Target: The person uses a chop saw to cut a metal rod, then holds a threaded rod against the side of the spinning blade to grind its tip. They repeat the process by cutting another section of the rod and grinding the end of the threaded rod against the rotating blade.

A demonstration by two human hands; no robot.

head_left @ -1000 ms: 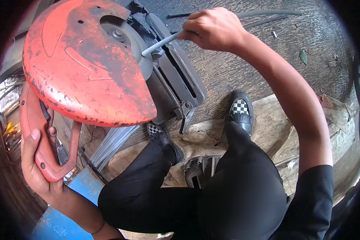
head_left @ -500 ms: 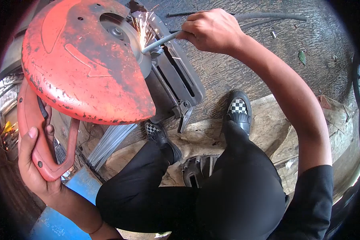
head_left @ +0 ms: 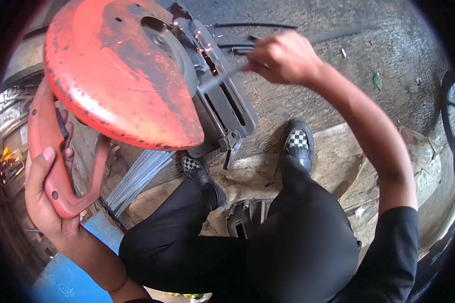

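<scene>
My left hand [head_left: 48,194] is wrapped round the red handle [head_left: 45,146] of a chop saw, thumb along its outer side. The saw's scuffed red guard [head_left: 121,81] covers most of its grey cutting disc [head_left: 186,60]. In my right hand [head_left: 283,58] is a long grey threaded rod [head_left: 221,79], blurred by motion. Its near end lies over the saw's base [head_left: 240,103], close beside the disc's edge, and its other end trails away to the upper right. A few small sparks show by the disc.
Several dark rods [head_left: 255,24] lie on the ground beyond the saw. A bundle of grey rods [head_left: 139,179] rests below the guard, near a blue panel [head_left: 78,272]. My shoes [head_left: 298,141] stand before the saw, by a dark slotted metal piece [head_left: 240,219].
The spray of sparks has died down to a few specks. My right hand has shifted down and right, drawing the threaded rod off the disc. The saw head appears slightly further right.
</scene>
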